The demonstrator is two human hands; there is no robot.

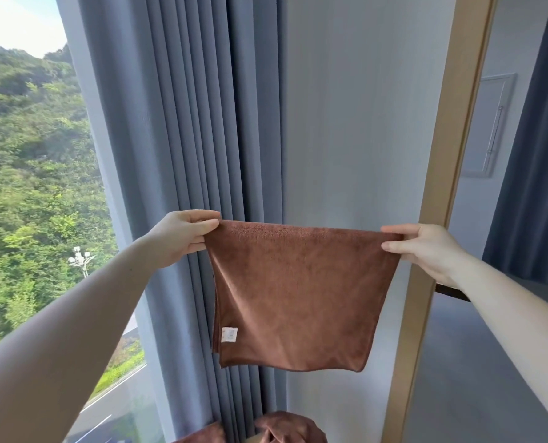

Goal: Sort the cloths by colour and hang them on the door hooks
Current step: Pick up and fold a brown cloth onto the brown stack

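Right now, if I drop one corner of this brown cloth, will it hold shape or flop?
Probably flop: the brown cloth hangs limp below the left hand and right hand. Likely light, since fingertip pinches carry it.

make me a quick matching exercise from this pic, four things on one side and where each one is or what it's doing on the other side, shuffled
Column 1
1. left hand
2. right hand
3. white label
4. crumpled brown cloth

Column 2
a. at the bottom edge of the view
b. pinches the top right corner of the held cloth
c. on the held cloth, near its lower left corner
d. pinches the top left corner of the held cloth

Pairs: 1-d, 2-b, 3-c, 4-a
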